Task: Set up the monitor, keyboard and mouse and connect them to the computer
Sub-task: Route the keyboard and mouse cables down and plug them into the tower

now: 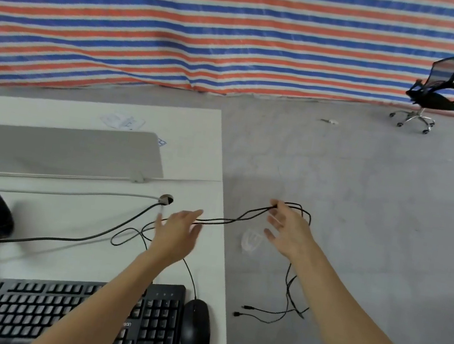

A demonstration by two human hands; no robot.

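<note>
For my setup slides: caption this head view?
Both hands stretch thin black cables beside black keyboard and mouse.

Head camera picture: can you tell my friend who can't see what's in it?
Two hands, the left hand and right hand, stretch thin black cables between them beside a white desk. A black keyboard and mouse sit on the desk near its edge. An office chair stands far off by a striped tarp.
</note>
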